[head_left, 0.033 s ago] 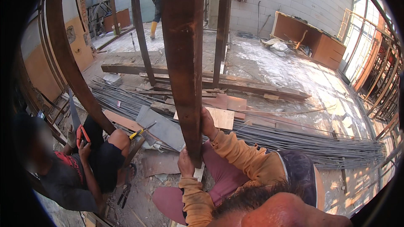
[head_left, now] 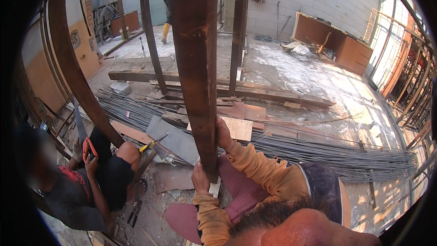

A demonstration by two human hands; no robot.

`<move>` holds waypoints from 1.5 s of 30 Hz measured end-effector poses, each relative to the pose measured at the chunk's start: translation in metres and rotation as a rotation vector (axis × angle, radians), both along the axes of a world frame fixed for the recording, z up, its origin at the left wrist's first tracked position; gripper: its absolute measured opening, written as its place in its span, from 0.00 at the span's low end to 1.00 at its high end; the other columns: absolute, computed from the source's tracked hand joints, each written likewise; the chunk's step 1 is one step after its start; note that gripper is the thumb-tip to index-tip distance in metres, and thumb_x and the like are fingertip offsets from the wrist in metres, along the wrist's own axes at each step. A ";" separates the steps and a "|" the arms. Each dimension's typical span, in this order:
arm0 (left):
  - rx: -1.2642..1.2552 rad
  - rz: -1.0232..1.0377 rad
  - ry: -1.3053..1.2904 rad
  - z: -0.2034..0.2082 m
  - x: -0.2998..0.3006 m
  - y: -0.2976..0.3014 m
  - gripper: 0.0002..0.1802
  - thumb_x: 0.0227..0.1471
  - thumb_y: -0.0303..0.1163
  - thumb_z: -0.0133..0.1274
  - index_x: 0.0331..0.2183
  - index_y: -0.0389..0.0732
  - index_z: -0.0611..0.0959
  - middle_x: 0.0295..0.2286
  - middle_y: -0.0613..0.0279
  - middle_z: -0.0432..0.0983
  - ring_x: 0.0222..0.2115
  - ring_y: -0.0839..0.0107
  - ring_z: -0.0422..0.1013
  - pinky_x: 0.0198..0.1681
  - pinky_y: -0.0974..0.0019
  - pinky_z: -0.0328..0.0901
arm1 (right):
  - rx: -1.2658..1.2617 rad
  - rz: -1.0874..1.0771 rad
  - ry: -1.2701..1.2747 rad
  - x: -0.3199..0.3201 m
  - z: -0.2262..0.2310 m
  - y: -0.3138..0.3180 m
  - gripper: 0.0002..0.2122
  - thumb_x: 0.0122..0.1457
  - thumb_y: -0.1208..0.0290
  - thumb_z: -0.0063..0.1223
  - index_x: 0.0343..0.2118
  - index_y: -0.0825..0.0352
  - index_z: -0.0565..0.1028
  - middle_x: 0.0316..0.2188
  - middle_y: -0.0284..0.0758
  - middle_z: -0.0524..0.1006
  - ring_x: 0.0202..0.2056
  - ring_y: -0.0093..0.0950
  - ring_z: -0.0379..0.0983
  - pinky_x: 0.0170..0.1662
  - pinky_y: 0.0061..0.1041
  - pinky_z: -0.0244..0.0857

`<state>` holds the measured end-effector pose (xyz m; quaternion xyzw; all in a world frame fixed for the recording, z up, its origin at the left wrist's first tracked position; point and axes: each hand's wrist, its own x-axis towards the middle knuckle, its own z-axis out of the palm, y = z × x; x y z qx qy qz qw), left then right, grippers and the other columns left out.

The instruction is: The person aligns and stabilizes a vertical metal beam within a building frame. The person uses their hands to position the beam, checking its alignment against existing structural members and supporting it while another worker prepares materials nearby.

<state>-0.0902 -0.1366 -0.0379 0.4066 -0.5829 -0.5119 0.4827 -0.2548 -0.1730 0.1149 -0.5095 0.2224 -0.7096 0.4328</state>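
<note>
Nearest brown post (head_left: 195,64) grasped upright

We see it mid-view, hiding part of the floor (head_left: 291,68) behind. Left grip (head_left: 200,178) and right grip (head_left: 224,135) both clasp its lower part, the right one higher. Beyond it, one bundle of rods (head_left: 318,152), too many for us to count, crosses the floor. At left: one seated co-worker (head_left: 107,171) with one red-handled saw (head_left: 80,125); the dark shirt (head_left: 68,209) bears red lettering (head_left: 78,180).

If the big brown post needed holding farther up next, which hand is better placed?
Probably the right hand: it is on the post farther up its right side. The left hand is down near the lower end.
</note>
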 end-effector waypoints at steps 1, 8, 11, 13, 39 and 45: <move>0.003 0.008 -0.004 -0.003 0.001 -0.001 0.28 0.67 0.47 0.34 0.48 0.33 0.78 0.40 0.50 0.78 0.43 0.61 0.75 0.46 0.62 0.66 | -0.008 0.005 0.011 0.001 0.000 0.000 0.33 0.67 0.44 0.32 0.57 0.75 0.63 0.52 0.41 0.72 0.52 0.28 0.70 0.56 0.28 0.63; 0.015 0.013 0.007 0.002 0.000 0.005 0.27 0.67 0.46 0.33 0.46 0.35 0.79 0.38 0.51 0.80 0.41 0.61 0.76 0.44 0.62 0.66 | 0.019 -0.025 -0.008 -0.002 -0.005 0.001 0.33 0.67 0.43 0.32 0.58 0.74 0.63 0.51 0.39 0.72 0.52 0.27 0.68 0.58 0.27 0.61; -0.027 -0.002 0.016 0.003 -0.008 0.007 0.27 0.67 0.45 0.34 0.47 0.32 0.78 0.39 0.50 0.79 0.40 0.63 0.75 0.44 0.63 0.67 | 0.023 -0.047 0.044 -0.015 -0.012 0.000 0.33 0.67 0.43 0.32 0.58 0.74 0.62 0.52 0.39 0.72 0.53 0.27 0.68 0.58 0.27 0.61; 0.053 0.009 0.163 0.011 -0.007 0.010 0.28 0.67 0.45 0.35 0.48 0.30 0.77 0.39 0.50 0.79 0.41 0.64 0.75 0.44 0.64 0.67 | 0.016 -0.053 0.023 -0.008 -0.006 0.002 0.34 0.67 0.43 0.32 0.58 0.74 0.63 0.52 0.39 0.72 0.53 0.27 0.68 0.57 0.27 0.61; -0.114 0.131 0.035 0.051 -0.006 0.012 0.34 0.63 0.56 0.36 0.45 0.31 0.77 0.38 0.42 0.76 0.43 0.47 0.72 0.49 0.56 0.64 | -0.098 -0.333 0.358 0.009 0.013 0.006 0.28 0.68 0.46 0.27 0.49 0.70 0.66 0.35 0.39 0.77 0.37 0.30 0.74 0.45 0.30 0.68; -0.067 0.078 -0.019 0.045 0.006 -0.002 0.32 0.63 0.54 0.38 0.44 0.32 0.78 0.37 0.42 0.76 0.42 0.46 0.71 0.47 0.55 0.64 | -0.228 -0.494 0.725 0.006 0.018 0.007 0.22 0.66 0.54 0.42 0.49 0.72 0.66 0.35 0.39 0.78 0.35 0.29 0.75 0.44 0.29 0.69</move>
